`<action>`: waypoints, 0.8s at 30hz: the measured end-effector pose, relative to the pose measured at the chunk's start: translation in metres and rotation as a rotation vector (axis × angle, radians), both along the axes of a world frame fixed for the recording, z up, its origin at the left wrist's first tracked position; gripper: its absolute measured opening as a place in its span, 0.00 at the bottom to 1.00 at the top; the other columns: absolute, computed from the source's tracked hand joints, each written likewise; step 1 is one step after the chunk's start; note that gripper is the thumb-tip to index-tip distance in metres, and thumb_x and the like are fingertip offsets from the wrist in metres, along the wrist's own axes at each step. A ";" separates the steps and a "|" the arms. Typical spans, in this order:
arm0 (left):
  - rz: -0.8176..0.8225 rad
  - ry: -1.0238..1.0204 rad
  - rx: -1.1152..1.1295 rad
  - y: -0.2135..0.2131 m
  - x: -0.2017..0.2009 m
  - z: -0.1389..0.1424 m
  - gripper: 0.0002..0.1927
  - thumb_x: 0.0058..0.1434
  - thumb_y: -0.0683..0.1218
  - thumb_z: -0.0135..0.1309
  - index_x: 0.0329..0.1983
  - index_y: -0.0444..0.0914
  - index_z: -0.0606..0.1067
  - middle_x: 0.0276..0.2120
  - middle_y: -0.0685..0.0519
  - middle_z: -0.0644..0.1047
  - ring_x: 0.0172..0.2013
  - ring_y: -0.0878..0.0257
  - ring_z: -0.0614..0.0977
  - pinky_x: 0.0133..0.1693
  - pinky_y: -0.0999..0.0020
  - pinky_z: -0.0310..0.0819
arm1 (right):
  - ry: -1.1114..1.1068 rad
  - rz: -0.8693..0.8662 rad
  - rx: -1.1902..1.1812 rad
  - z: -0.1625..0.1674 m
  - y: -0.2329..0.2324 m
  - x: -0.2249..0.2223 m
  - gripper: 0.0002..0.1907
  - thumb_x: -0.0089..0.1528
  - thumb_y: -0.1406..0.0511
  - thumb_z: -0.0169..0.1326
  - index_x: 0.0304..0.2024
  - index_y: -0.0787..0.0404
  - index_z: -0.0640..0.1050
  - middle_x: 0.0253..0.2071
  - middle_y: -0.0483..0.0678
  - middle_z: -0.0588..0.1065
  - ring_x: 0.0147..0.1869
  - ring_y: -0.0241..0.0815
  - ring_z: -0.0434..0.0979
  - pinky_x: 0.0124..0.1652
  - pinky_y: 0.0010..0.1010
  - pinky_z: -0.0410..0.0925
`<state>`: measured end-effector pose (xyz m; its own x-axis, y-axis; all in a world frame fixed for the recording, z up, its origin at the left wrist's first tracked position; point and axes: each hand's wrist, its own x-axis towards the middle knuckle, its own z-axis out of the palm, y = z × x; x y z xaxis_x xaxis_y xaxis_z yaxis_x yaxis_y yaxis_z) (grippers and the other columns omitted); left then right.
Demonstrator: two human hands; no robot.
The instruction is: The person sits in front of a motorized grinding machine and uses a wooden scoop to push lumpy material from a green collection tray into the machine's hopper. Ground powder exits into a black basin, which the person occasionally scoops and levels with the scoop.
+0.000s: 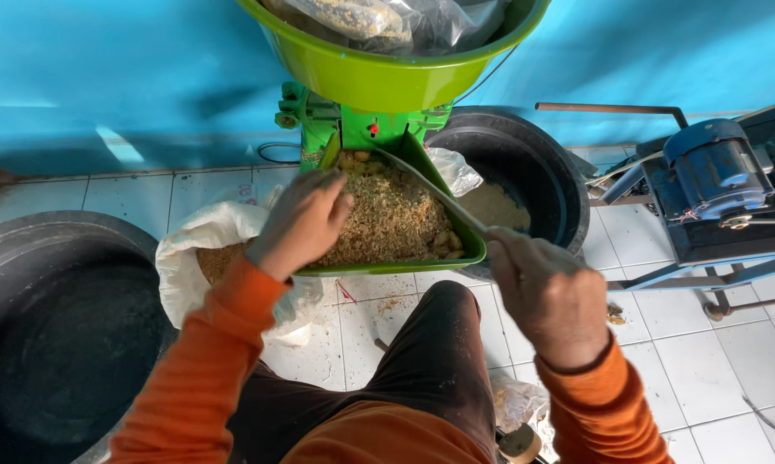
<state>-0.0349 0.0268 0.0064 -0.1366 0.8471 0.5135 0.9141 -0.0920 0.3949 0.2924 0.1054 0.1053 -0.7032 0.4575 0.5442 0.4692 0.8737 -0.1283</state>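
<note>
A green grinding machine (353, 127) carries a green bowl hopper (379, 77) with a clear plastic bag of grain in it. Below it a green chute tray (422, 163) holds coarse ground grain (387, 219). My left hand (302, 223) rests in the grain at the tray's left side, fingers bent and partly spread. My right hand (546, 292) is closed on a thin metal rod (439, 193) that reaches up into the chute. Both sleeves are orange.
A white sack (190, 249) with brown meal sits left of the tray. A large black tub (52, 344) is at far left, another black tub (525, 172) with a plastic bag at right. A blue motor on a metal frame (714, 180) stands far right. White tiled floor, blue wall.
</note>
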 end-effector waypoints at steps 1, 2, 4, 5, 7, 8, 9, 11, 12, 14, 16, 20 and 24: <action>0.012 0.034 0.009 -0.005 0.008 0.000 0.22 0.71 0.51 0.48 0.56 0.28 0.75 0.53 0.36 0.79 0.55 0.40 0.79 0.59 0.47 0.72 | 0.005 0.009 -0.043 0.006 0.003 0.001 0.08 0.68 0.67 0.55 0.44 0.65 0.82 0.18 0.43 0.75 0.11 0.29 0.64 0.11 0.23 0.56; 0.024 0.067 0.016 -0.009 0.017 0.000 0.24 0.71 0.53 0.48 0.57 0.29 0.75 0.55 0.36 0.78 0.58 0.37 0.75 0.61 0.44 0.67 | 0.043 0.042 -0.129 0.011 0.005 0.001 0.08 0.69 0.67 0.54 0.46 0.66 0.81 0.20 0.43 0.76 0.15 0.29 0.68 0.13 0.21 0.60; 0.042 0.098 0.010 -0.017 0.029 0.001 0.26 0.71 0.56 0.48 0.58 0.29 0.75 0.58 0.36 0.76 0.63 0.34 0.70 0.64 0.41 0.60 | 0.118 0.110 -0.299 0.020 0.009 -0.001 0.09 0.71 0.68 0.51 0.49 0.68 0.78 0.25 0.44 0.78 0.23 0.28 0.78 0.18 0.17 0.68; 0.046 0.095 -0.005 -0.020 0.032 0.002 0.27 0.71 0.56 0.47 0.58 0.29 0.75 0.58 0.35 0.75 0.65 0.33 0.68 0.65 0.41 0.59 | 0.133 0.145 -0.373 0.023 0.010 -0.002 0.09 0.71 0.67 0.51 0.48 0.67 0.78 0.26 0.44 0.78 0.25 0.30 0.79 0.20 0.18 0.70; 0.043 0.081 -0.013 -0.024 0.034 0.006 0.27 0.72 0.57 0.46 0.58 0.29 0.74 0.59 0.34 0.74 0.67 0.33 0.66 0.66 0.41 0.57 | 0.161 0.213 -0.522 0.028 0.012 -0.004 0.08 0.70 0.67 0.53 0.47 0.65 0.78 0.29 0.45 0.80 0.28 0.33 0.83 0.25 0.20 0.74; 0.036 0.067 -0.009 -0.026 0.035 0.007 0.28 0.73 0.58 0.45 0.58 0.29 0.74 0.60 0.34 0.73 0.67 0.33 0.65 0.66 0.41 0.57 | 0.145 0.250 -0.587 0.031 0.012 -0.005 0.10 0.68 0.66 0.55 0.48 0.67 0.77 0.29 0.46 0.80 0.28 0.34 0.82 0.25 0.20 0.74; 0.029 0.056 -0.001 -0.026 0.035 0.008 0.28 0.73 0.58 0.44 0.58 0.29 0.74 0.61 0.34 0.73 0.67 0.33 0.65 0.66 0.41 0.57 | 0.132 0.288 -0.649 0.033 0.011 -0.004 0.13 0.66 0.65 0.56 0.49 0.68 0.76 0.30 0.47 0.81 0.29 0.35 0.82 0.26 0.21 0.73; 0.047 0.087 -0.038 -0.025 0.035 0.010 0.30 0.74 0.60 0.41 0.58 0.28 0.74 0.60 0.34 0.73 0.66 0.33 0.66 0.66 0.41 0.56 | 0.103 0.266 -0.586 0.037 0.008 -0.004 0.18 0.64 0.63 0.58 0.51 0.69 0.75 0.28 0.48 0.80 0.27 0.36 0.81 0.24 0.22 0.72; 0.054 0.100 -0.061 -0.025 0.035 0.010 0.31 0.74 0.60 0.40 0.58 0.28 0.74 0.59 0.34 0.73 0.66 0.33 0.66 0.66 0.40 0.56 | 0.082 0.202 -0.471 0.039 0.005 -0.004 0.18 0.64 0.62 0.59 0.51 0.69 0.75 0.26 0.49 0.80 0.25 0.36 0.81 0.22 0.23 0.71; 0.060 0.115 -0.098 -0.023 0.036 0.010 0.32 0.74 0.61 0.37 0.57 0.28 0.74 0.59 0.34 0.73 0.66 0.33 0.66 0.66 0.40 0.55 | 0.083 0.127 -0.301 0.042 -0.001 -0.004 0.17 0.64 0.62 0.59 0.50 0.68 0.75 0.26 0.49 0.79 0.25 0.36 0.81 0.21 0.23 0.71; 0.065 0.136 -0.121 -0.023 0.036 0.009 0.33 0.74 0.62 0.36 0.57 0.29 0.75 0.58 0.34 0.74 0.66 0.34 0.67 0.67 0.40 0.53 | 0.126 0.107 -0.190 0.043 -0.008 -0.008 0.15 0.67 0.61 0.59 0.46 0.68 0.75 0.29 0.50 0.80 0.27 0.36 0.82 0.23 0.24 0.71; 0.066 0.144 -0.106 -0.024 0.036 0.007 0.34 0.74 0.63 0.36 0.57 0.29 0.75 0.59 0.34 0.74 0.66 0.34 0.67 0.68 0.40 0.52 | 0.125 0.008 -0.080 0.036 -0.014 -0.028 0.14 0.68 0.62 0.60 0.41 0.68 0.74 0.26 0.50 0.79 0.24 0.39 0.80 0.23 0.27 0.70; 0.044 0.109 -0.101 -0.025 0.035 0.006 0.34 0.73 0.63 0.38 0.56 0.29 0.75 0.59 0.34 0.74 0.65 0.35 0.67 0.67 0.41 0.53 | 0.129 0.028 -0.094 0.019 -0.012 -0.044 0.13 0.67 0.65 0.61 0.39 0.68 0.73 0.24 0.51 0.78 0.21 0.41 0.77 0.21 0.30 0.68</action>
